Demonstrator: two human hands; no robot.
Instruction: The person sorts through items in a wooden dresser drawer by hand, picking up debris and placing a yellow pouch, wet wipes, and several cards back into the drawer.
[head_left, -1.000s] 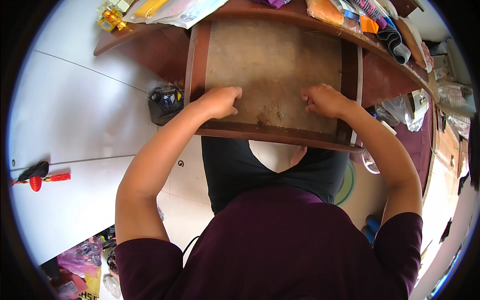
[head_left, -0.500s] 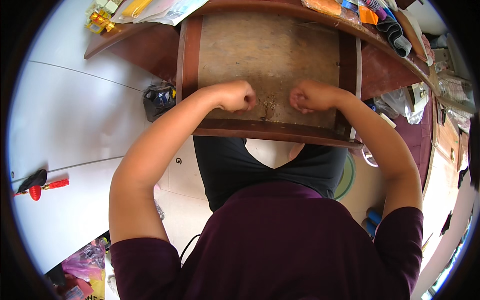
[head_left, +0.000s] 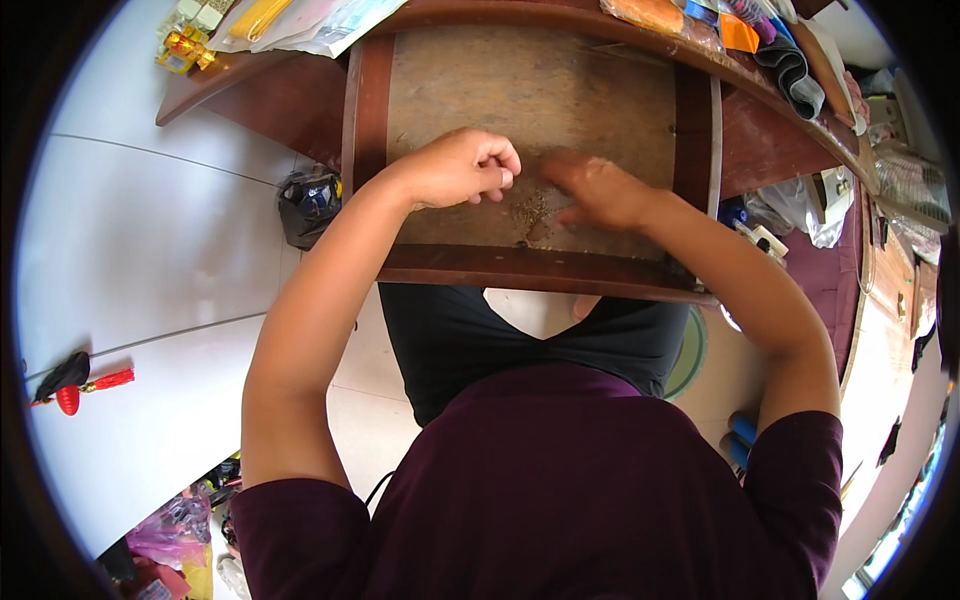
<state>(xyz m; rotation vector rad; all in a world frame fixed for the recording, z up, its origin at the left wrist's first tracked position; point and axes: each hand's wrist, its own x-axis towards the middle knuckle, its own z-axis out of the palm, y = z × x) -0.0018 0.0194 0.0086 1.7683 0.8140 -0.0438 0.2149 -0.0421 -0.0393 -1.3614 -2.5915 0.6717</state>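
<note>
- Drawer (head_left: 530,90): out from desk (head_left: 520,14), front facing the person (head_left: 560,480), visible part longer left-to-right.
- Left hand (head_left: 462,168): near debris (head_left: 533,210), fingers curled; can't tell if gripping.
- Right hand (head_left: 600,190): blurred, can't tell fingers' state.

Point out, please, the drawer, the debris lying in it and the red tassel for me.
Drawer (head_left: 530,267): head view, on its front wall.
Debris (head_left: 532,210): head view, on the middle of the scattered patch.
Red tassel (head_left: 113,379): head view, on its fringe.
</note>
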